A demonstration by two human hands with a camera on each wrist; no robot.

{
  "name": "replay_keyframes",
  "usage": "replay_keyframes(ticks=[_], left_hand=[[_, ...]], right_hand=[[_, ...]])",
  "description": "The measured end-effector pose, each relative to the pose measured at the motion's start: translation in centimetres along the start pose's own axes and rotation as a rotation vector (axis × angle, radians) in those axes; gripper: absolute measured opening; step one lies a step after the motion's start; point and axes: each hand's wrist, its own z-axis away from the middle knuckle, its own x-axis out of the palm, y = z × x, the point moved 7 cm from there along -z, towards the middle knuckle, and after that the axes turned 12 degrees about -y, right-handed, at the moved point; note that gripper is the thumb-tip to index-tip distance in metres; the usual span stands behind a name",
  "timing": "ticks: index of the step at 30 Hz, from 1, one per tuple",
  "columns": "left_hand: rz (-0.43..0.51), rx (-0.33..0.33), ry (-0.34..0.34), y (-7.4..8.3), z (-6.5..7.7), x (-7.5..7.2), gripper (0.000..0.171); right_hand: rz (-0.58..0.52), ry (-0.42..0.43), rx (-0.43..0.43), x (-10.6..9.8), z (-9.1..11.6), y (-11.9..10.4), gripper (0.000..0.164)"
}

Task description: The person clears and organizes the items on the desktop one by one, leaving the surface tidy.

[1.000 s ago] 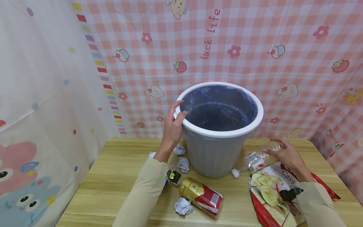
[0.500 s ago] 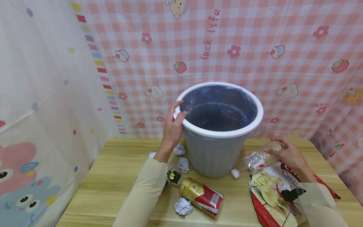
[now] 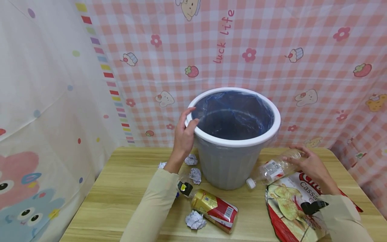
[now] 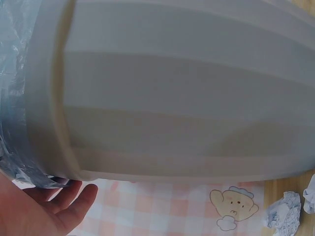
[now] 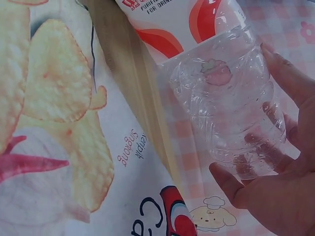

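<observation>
A grey trash can (image 3: 228,164) with a white rim and a clear liner stands upright at the table's back. My left hand (image 3: 184,136) grips the left side of that rim, fingers bent over it; the left wrist view has the hand (image 4: 59,206) below the liner's folded edge. To the right of the can, my right hand (image 3: 309,164) holds a clear plastic bottle (image 3: 272,171) around its base end. The bottle slants with its white cap toward the can's foot. In the right wrist view, the fingers show through the transparent bottle (image 5: 226,108).
A red and white chip bag (image 3: 290,208) lies under the right forearm. In front of the can are a bottle with a gold and red label (image 3: 214,210) and a crumpled paper ball (image 3: 195,220). More paper balls (image 3: 195,175) lie by the left wrist.
My right hand has shifted slightly right, and the clear bottle has turned a little, its label showing at a different angle. The left hand keeps its place on the rim.
</observation>
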Motion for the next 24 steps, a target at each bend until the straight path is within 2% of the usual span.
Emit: replay_keyframes(ticks=[13, 24], left_hand=[[0.007, 0.004, -0.006, 0.07, 0.03, 0.10, 0.045], [0.000, 0.004, -0.001, 0.05, 0.00, 0.12, 0.045]], right_hand=[[-0.015, -0.015, 0.018, -0.47, 0.45, -0.41, 0.080], [-0.050, -0.016, 0.018, -1.01, 0.83, -0.37, 0.075]])
